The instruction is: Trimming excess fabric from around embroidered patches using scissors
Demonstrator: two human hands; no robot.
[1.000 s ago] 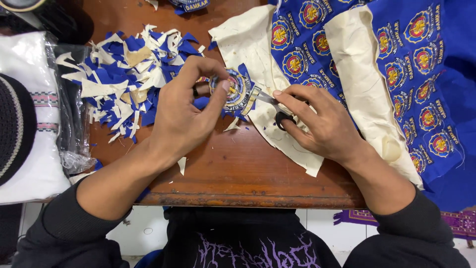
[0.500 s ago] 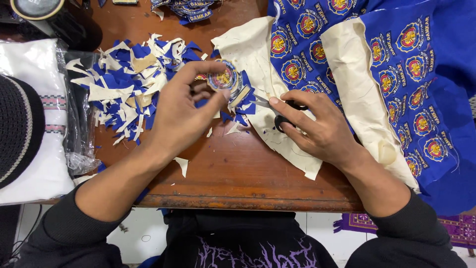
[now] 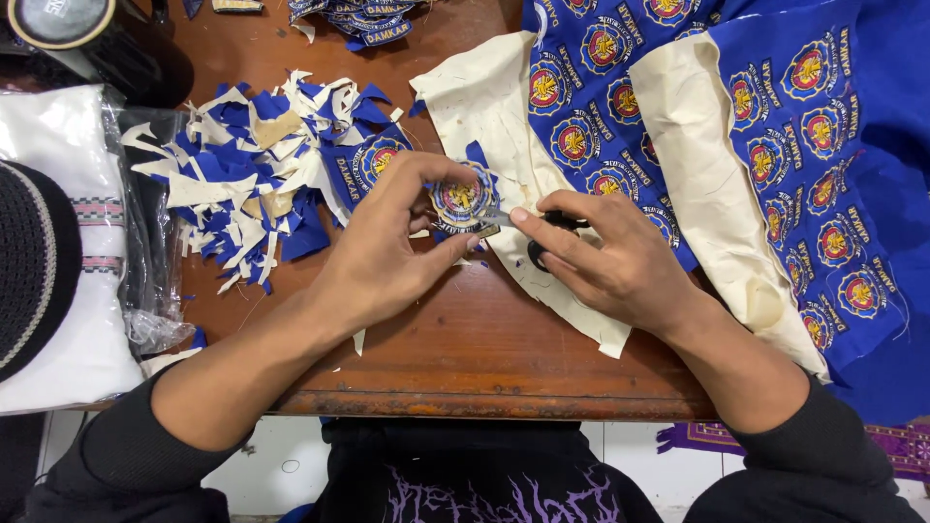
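Note:
My left hand (image 3: 387,257) pinches a round embroidered patch (image 3: 463,199) with a ragged blue edge, held just above the wooden table (image 3: 455,358). My right hand (image 3: 610,266) grips small black-handled scissors (image 3: 542,232), whose blades meet the patch's right edge. Both hands are close together near the table's middle. Under my right hand lies a sheet of blue fabric (image 3: 775,126) covered with several round emblems and backed with cream lining.
A heap of blue and cream fabric scraps (image 3: 257,184) lies at the left. Folded white cloth in plastic (image 3: 68,242) and a black knitted cap (image 3: 29,261) sit at the far left. Cut patches (image 3: 363,19) are piled at the table's far edge. A dark round object (image 3: 73,34) sits top left.
My left hand has turned the patch and brought it back to the scissors in my right hand. The view has shifted slightly.

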